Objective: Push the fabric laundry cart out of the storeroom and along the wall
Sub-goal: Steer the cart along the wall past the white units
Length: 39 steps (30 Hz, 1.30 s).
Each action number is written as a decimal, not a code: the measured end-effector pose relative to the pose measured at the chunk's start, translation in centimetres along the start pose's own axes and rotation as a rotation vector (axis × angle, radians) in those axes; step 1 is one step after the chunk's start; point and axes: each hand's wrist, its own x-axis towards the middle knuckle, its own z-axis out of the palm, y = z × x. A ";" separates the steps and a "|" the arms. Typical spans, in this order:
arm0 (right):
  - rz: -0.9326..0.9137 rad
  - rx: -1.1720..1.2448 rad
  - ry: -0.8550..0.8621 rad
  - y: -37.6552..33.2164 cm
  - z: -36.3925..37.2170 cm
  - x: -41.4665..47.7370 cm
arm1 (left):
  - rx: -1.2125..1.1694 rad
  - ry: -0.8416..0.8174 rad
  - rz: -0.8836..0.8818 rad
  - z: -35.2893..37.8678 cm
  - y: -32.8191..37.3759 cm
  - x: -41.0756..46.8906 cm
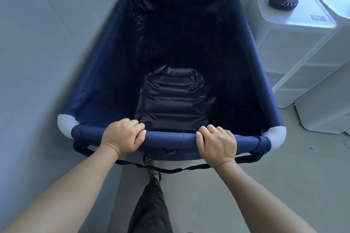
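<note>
A navy fabric laundry cart (106,73) with white plastic corner joints fills the middle of the view. Its inside is dark, with a black glossy bag lying on the bottom. My left hand (124,135) grips the near padded rim bar left of centre. My right hand (216,143) grips the same bar right of centre. Both sets of fingers curl over the bar. Loose dark straps hang below the near rim.
A pale wall (37,53) runs close along the cart's left side. A white air purifier (295,43) with a small black fan (283,2) on top stands just right of the cart. My leg and shoe show below the rim on grey floor (284,185).
</note>
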 end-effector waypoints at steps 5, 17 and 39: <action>-0.011 -0.017 0.070 -0.1 0.5 -0.3 | 0.020 0.036 0.004 0.3 -0.2 -0.1; -0.013 -0.043 0.104 0.0 0.7 -0.3 | 0.024 0.058 0.003 0.6 -0.2 0.0; 0.003 0.002 -0.024 0.0 0.2 0.0 | -0.018 -0.048 -0.018 0.3 -0.5 0.4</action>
